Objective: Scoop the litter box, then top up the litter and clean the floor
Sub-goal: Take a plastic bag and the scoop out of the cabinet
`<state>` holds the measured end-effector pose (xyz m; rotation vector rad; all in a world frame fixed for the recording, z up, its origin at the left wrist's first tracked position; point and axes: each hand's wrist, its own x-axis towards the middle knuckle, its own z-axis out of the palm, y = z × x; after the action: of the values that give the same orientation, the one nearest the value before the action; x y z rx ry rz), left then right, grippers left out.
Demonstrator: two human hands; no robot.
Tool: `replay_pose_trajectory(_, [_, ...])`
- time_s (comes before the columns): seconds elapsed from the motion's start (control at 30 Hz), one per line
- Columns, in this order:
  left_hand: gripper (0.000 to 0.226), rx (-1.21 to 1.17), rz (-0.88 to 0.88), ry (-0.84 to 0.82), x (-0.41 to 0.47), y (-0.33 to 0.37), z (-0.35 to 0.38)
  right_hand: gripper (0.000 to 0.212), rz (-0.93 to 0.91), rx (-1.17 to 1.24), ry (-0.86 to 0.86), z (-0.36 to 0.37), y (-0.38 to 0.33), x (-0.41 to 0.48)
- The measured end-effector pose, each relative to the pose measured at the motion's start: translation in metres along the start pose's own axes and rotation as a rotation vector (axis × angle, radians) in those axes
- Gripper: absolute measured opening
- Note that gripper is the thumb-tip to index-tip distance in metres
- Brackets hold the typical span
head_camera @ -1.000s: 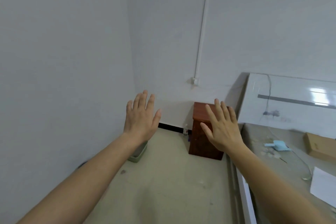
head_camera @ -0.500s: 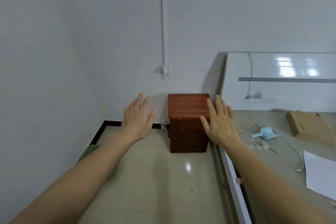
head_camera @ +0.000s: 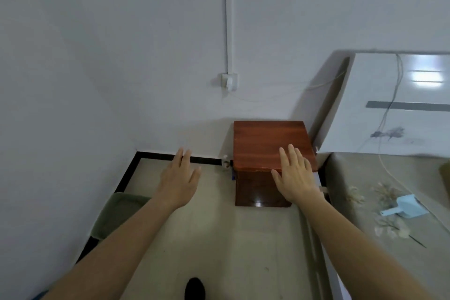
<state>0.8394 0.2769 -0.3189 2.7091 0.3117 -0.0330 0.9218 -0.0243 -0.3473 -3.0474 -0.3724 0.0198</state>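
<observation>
- Corner of a white-walled room with a beige tiled floor (head_camera: 243,238). I'm looking down at a wooden cabinet (head_camera: 267,143) sitting against the far wall and a bed (head_camera: 345,178) running along the right.
- Litter box (head_camera: 117,212): green, sitting on the floor against the left wall. My left forearm is covering much of it, so I'm not seeing the contents.
- Scoop (head_camera: 404,209): pale blue, lying on the bed among pale scattered flakes (head_camera: 389,229). It's well apart from the litter box, with the cabinet and open floor between.
- Risk 1: I'm judging fetching the scoop as the step in hand. A thin white cable (head_camera: 389,170) is trailing across the bed near it. A careless sweep could be snagging that, or brushing flakes onto the floor and adding to the cleaning.
- Risk 2: the litter box is sitting low at the left, half hidden. Bending to it blind is risking a bump on the rim and spilled litter. My shoe (head_camera: 194,288) is showing at the bottom edge, so a step sideways could be clipping it too.
- Risk 3: no litter bag or broom is showing, so the top-up and floor steps are depending on things I'm not seeing.
- Left grip (head_camera: 179,182): palm down, fingers straight, thumb out. It's hovering over the floor near the baseboard and holding nothing.
- Right grip (head_camera: 295,178): palm down, fingers spread, holding nothing. It's overlapping the cabinet's front edge in view, and I can't tell whether it's touching the top or hanging above it.
</observation>
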Motion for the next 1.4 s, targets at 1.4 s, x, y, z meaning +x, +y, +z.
replay_pose_trajectory(1.4, [0.064, -0.745, -0.287, -0.434, 0.277, -0.105, 0.538, 0.051, 0.186, 0.144, 0.122, 0.539, 0.036, 0.187])
